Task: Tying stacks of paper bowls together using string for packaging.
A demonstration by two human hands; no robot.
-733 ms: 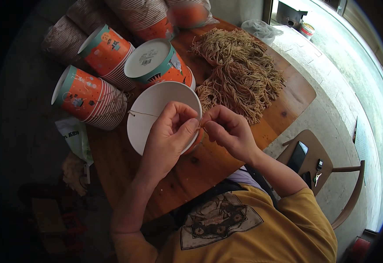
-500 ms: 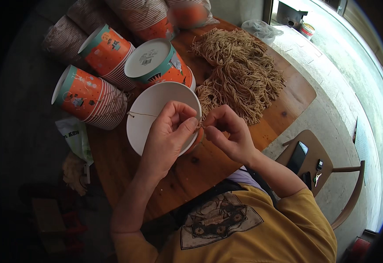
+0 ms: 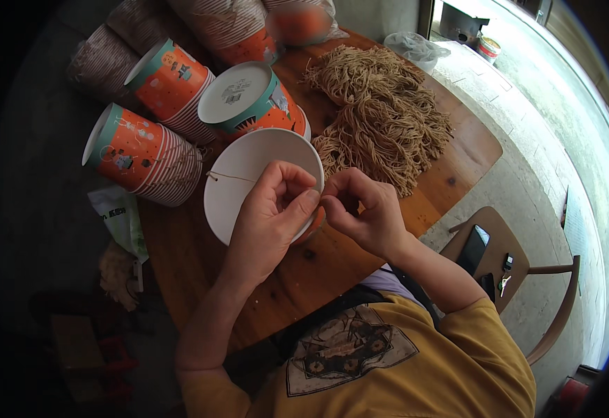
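A paper bucket, white inside and orange outside, stands tilted on the wooden table in front of me. From a knot at its left wall a thin tan cord runs across the opening to my fingers. My left hand reaches over the bucket and pinches the cord at the right rim, thumb against forefinger. Close beside it, my right hand has thumb and forefinger pressed together at the same spot; the cord end there is mostly hidden by the fingertips. A heap of tan cords lies just beyond my right hand.
Nested orange buckets and an upturned stack stand at the left and behind the bucket. Wrapped stacks fill the far left. A clear plastic bag sits at the far edge. A chair at right carries a phone and keys.
The bucket has shifted slightly to the right. My right fingers have closed in toward my left fingertips, and the cord piece between them is now covered.
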